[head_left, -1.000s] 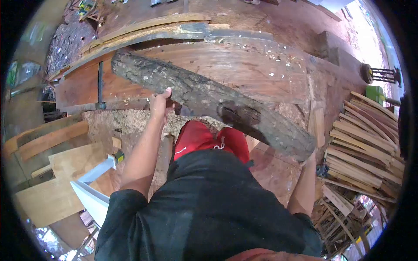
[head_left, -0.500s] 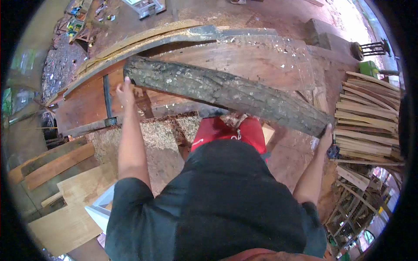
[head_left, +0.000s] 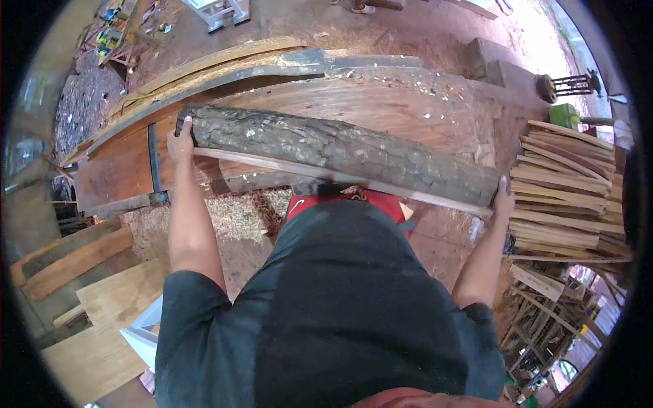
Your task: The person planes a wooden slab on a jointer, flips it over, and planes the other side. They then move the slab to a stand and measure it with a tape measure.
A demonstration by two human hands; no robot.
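A long bark-covered log slab spans the view in front of my body, its right end lower in the picture than its left. Rough grey-brown bark faces up, and a pale sawn edge shows along the side nearest me. My left hand is closed around the left end, thumb on top. At the opposite end my right hand grips the slab with the thumb up. The fingers beneath the wood are hidden on both sides. Behind the slab lies a wide reddish wooden workbench, scattered with shavings.
Stacked wooden strips stand close to my right hand. Long curved boards lie along the bench's far side. Plywood sheets and planks are at lower left. Wood shavings cover the floor. Part of another person's foot shows at the top.
The slab has rolled in my hands, so its pale lower edge now shows. Its right end has shifted left and its slant is a little flatter. Both hands keep their grip.
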